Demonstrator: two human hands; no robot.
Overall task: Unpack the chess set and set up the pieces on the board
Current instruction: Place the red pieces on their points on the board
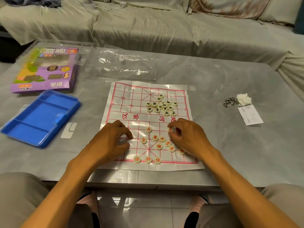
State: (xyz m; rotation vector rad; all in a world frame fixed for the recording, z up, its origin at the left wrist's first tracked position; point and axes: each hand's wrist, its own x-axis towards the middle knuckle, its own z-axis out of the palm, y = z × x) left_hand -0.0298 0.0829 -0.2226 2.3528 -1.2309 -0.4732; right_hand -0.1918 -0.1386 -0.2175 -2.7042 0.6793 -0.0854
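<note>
Blue tray [41, 119] – compartments empty, on counter [213, 145] left of xiangqi board sheet [181, 165]. Black-lettered pieces [162, 106] heaped on far half; red-lettered pieces [158, 146] near. Right hand [185, 135] fingers pinch one red piece [169, 129]; left hand [111, 139] fingers curled, grip unclear.

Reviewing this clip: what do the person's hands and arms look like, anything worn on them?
Both arms are bare from the lower frame edge to the fingertips; no sleeves show. The left hand and right hand wear no gloves, and no ring, watch or bracelet is visible. Nails look short and unpainted, though the image is too soft for certainty.
</note>
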